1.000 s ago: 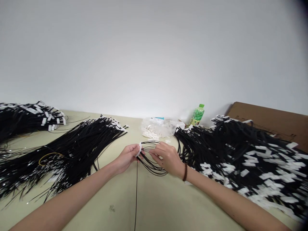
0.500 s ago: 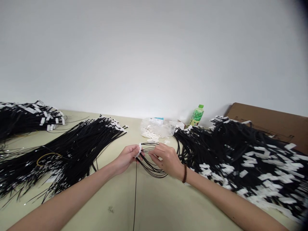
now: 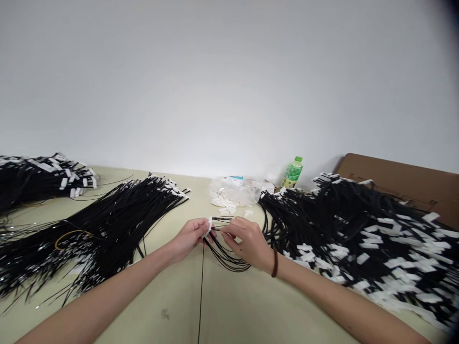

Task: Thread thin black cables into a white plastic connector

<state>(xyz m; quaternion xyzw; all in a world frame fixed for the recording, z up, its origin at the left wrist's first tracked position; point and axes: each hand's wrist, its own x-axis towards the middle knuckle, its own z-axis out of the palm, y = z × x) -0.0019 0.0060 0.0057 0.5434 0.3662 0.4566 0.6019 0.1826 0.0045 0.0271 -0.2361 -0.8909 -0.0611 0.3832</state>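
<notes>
My left hand is closed on a white connector with several thin black wires running out of its right side. The wires bow down in a loop and curl back up behind my right hand. Thumb and fingers of my right hand are pinched together on some of these wires, just right of the connector. The wire ends are hidden by my fingers. Both hands are raised over the middle of the table.
Black wire bundles lie at left, with another pile behind. White-ended black cables fill the right. A clear bag of white connectors, a green-capped bottle and brown cardboard stand by the wall.
Both hands and the wires sit slightly lower in the picture. My right fingers have shifted a little along the wires toward the connector.
</notes>
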